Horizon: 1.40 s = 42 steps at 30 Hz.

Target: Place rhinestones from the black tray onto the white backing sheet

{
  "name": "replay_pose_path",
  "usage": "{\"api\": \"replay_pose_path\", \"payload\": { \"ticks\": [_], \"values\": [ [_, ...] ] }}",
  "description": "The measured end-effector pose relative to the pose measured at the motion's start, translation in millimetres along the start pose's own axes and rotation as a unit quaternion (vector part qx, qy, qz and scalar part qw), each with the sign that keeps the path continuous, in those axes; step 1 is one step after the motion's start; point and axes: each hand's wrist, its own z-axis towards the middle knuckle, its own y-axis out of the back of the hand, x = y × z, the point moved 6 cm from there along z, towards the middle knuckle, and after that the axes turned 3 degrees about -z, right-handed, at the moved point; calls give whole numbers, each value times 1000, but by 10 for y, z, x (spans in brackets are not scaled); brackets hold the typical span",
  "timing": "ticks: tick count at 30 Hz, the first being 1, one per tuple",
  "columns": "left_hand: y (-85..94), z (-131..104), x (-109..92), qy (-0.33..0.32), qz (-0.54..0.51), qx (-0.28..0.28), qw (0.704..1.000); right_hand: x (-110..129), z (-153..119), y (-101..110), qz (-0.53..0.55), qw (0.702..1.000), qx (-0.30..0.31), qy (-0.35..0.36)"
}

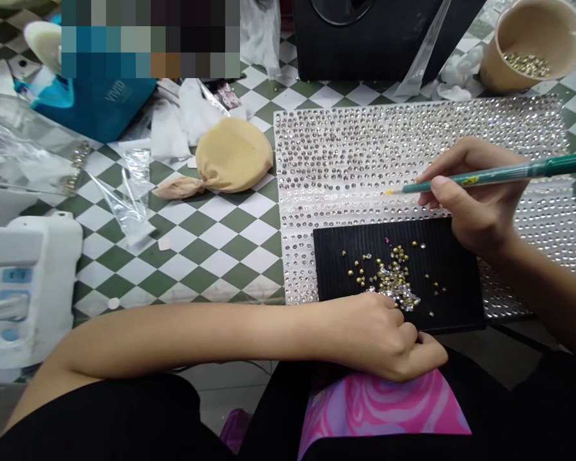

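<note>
Green pen (489, 174) in its grip, the right hand (484, 198) is closed around the shaft, yellow tip over the studded sheet (345, 153) on the checked tabletop (221, 246). The left hand (388, 336) is curled nearly shut at the near edge of the black tray (454, 275) (whether it pinches anything, I cannot tell). Loose stones (396, 282) lie heaped on the tray, which overlaps the sheet.

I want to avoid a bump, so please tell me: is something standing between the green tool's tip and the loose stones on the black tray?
Nothing visible stands between the green tool and the loose stones; only the black tray's far edge is crossed. The left hand lies on their near side.
</note>
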Motion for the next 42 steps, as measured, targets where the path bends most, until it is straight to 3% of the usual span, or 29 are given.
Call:
{"api": "replay_pose_path", "payload": {
  "ticks": [3,11,23,26,30,32,42],
  "values": [
    [4,-3,-2,-2,2,-1,1000,62,-3,-30,15,1000,20,18],
    [3,-1,3,-4,3,7,1000,250,-148,-255,71,972,222,30],
    [-7,-7,8,-2,-1,-4,1000,277,-202,-280,40,966,239,86],
    [-9,-9,5,-3,-1,-1,1000,275,-173,-244,67,972,208,84],
    [-19,-18,-4,-1,2,-3,1000,210,-64,-25,39,993,13,109],
    [-23,-19,-7,-1,2,-7,1000,167,-35,37,23,991,-43,125],
    [-11,-14,-5,0,4,-5,1000,74,4,44,-30,994,-49,96]
  ]
}}
